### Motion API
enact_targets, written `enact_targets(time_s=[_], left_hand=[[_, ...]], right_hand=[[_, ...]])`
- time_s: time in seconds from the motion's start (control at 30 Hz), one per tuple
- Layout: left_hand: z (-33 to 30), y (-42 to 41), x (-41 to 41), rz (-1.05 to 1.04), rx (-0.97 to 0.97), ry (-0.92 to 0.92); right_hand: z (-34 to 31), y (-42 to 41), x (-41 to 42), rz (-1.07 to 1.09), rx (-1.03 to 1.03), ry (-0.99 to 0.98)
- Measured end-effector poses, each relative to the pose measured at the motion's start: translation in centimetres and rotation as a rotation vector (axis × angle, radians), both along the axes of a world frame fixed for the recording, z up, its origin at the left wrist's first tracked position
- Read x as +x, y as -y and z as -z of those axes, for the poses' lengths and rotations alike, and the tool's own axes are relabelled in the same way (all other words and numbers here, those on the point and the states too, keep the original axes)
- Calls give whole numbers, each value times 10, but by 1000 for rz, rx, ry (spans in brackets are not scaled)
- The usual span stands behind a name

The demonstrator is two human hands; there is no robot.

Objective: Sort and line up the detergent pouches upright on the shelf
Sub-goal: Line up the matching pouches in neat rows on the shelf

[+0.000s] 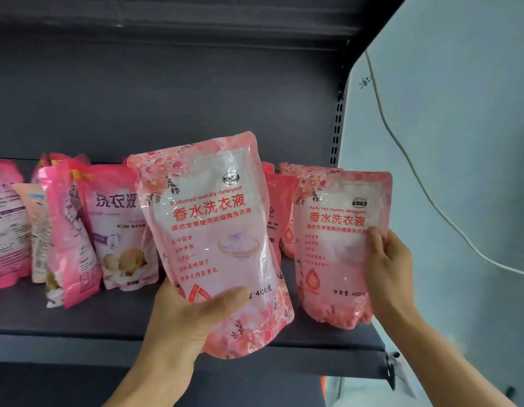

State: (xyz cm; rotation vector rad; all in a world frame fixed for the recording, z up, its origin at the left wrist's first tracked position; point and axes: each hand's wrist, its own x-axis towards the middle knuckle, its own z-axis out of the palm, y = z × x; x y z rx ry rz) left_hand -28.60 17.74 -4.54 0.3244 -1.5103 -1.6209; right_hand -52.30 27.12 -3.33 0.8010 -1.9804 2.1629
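I read "Perfumed laundry detergent", 香水洗衣液 and "400克" on the front pink pouch (213, 239). Right pouch (340, 248) shows the same title, plus 净含量 400. Purple-print pouch (120, 227) behind says 洗衣液. Other print too blurred.
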Motion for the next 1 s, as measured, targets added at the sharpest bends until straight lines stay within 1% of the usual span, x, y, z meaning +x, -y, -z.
enact_targets(time_s=[0.1,0.23,0.37,0.5,0.67,0.83,1.0], left_hand=[[1,-3,0,8,9,-5],[3,-7,3,-6,21,13],[3,-10,6,-39,20,36],[6,-12,13,-64,34,61],[12,-16,30,-56,48,33],[16,-13,62,-69,70,12],[15,2,127,-119,68,14]], right_hand=[[-1,-11,9,-113,-72,20],[-7,-15,12,-273,-86,128],[-10,-14,13,-232,-93,164],[-10,-26,23,-181,-170,182],[-20,-55,54,-130,-219,145],[-33,-67,102,-182,-221,141],[-34,-42,171,-254,-169,181]])
